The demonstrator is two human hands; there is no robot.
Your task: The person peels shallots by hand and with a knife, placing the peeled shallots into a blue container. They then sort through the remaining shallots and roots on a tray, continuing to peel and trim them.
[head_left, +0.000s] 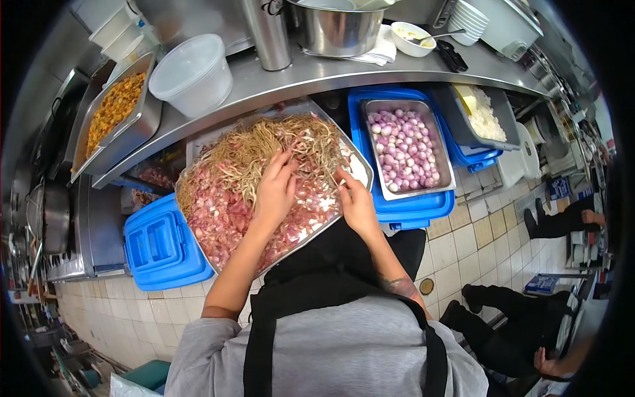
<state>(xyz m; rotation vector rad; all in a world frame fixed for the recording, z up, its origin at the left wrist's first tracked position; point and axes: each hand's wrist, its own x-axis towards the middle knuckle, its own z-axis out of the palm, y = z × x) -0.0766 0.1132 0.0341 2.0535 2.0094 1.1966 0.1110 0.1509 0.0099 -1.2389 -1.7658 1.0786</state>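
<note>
A large metal tray (301,245) lies across blue lids in front of me, filled with reddish-pink onion skins (221,221) and a heap of thin, pale brown roots (258,142). My left hand (276,188) rests on the roots near the tray's middle, fingers spread a little. Over the tray's right side, my right hand (354,198) has its thumb and fingers drawn together at the roots; what lies between them is too small to make out. Right of the tray, a metal pan of peeled purple shallots (405,149) sits on a blue lid (413,213).
Above stands a steel counter (264,86) with a plastic tub (192,76), a pot (337,30) and a white bowl (413,38). A dark bin holds white pieces (486,119). Two people in dark trousers (506,331) are at the right.
</note>
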